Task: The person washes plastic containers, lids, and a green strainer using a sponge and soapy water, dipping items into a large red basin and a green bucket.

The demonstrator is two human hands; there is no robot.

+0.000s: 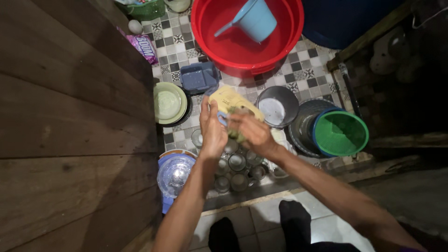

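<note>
My left hand (212, 129) grips a pale yellow plastic container with a blue handle (228, 100), held above the tiled floor. Against that container my right hand (249, 130) presses a small green scrubbing sponge (237, 135). Directly under both hands lies a cluster of several clear drinking glasses (235, 163).
A red basin (289, 37) holding a light blue scoop (254, 18) stands at the top. A grey pot (278, 106), a green basket (340, 133), a blue-grey tray (198, 77), green plates (169, 102) and a clear lid (175, 173) surround the hands. A wooden wall (70, 116) fills the left.
</note>
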